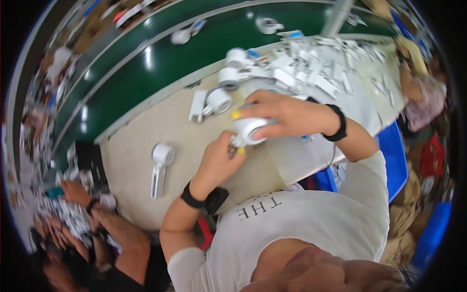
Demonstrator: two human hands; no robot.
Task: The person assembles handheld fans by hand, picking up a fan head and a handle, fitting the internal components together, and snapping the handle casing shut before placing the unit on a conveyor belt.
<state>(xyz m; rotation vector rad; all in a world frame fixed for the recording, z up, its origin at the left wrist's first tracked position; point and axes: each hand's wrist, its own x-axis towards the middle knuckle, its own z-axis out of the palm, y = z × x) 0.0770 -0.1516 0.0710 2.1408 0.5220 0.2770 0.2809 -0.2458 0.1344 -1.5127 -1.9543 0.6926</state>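
Over the pale table (131,126), right fingers (267,131) curl partway around a white device (244,127); left fingers (240,152) close on its narrow end. Left of them lies another device (163,155); beyond, a parts pile (311,68), then the green belt (160,53).

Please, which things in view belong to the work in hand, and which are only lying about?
Seemingly in the work:
white device, held by left hand and right hand
similar device, lying left
heap of white parts

Probably only lying about:
black box
red item
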